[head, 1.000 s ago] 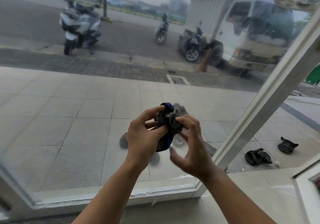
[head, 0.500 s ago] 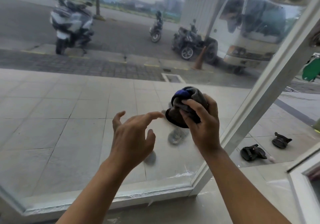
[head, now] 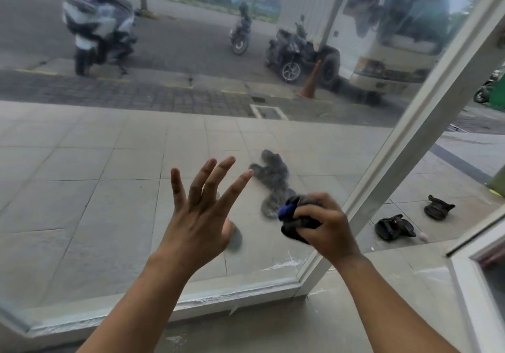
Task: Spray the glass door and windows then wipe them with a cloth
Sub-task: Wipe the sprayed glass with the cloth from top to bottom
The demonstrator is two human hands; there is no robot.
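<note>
Two hands: my left hand [head: 200,210] is spread wide and holds nothing; my right hand [head: 326,224] grips the crumpled dark grey and blue cloth [head: 292,216].
Cloth: low, close to the large hazy glass window pane [head: 95,188], beside its white frame [head: 404,147].
Progress: I judge that most of the pane is unwiped.

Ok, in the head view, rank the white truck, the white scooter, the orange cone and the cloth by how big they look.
1. white truck
2. white scooter
3. cloth, gripped by the right hand, and orange cone: nearly alike. The cloth fills slightly more, but only through nearness to the camera.
</note>
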